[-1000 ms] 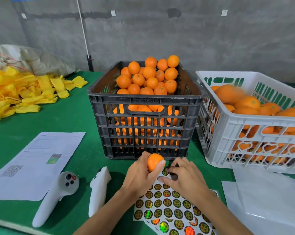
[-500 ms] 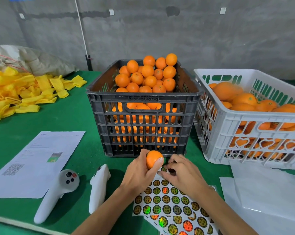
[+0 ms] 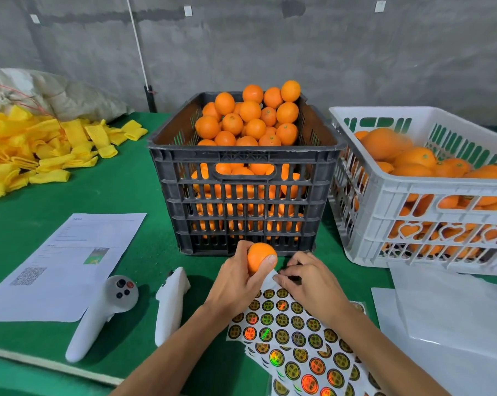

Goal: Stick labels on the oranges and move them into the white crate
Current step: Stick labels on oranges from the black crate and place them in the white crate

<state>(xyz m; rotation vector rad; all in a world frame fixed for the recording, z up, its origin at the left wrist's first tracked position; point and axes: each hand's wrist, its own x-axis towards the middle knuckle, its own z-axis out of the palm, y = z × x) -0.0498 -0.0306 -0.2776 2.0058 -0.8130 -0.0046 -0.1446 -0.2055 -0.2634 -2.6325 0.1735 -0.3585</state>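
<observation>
My left hand [image 3: 237, 284] grips one orange [image 3: 259, 256] just in front of the black crate [image 3: 244, 195], which is heaped with oranges [image 3: 250, 118]. My right hand [image 3: 307, 281] has its fingers curled and pinches at the top edge of the label sheet [image 3: 287, 332], right beside the held orange. The sheet carries rows of round shiny stickers and lies on more sheets below it. To the right stands the white crate [image 3: 424, 207], holding several oranges [image 3: 413, 158].
Two white controllers [image 3: 98, 315] [image 3: 168, 304] lie left of my hands on the green table [image 3: 133, 192]. A printed paper [image 3: 67, 264] lies further left, yellow foam sleeves [image 3: 35, 150] at the far left, white sheets [image 3: 453, 324] at the right.
Both hands stay at the sheet's top edge with small finger movements. The left hand keeps the orange; the view has shifted slightly.
</observation>
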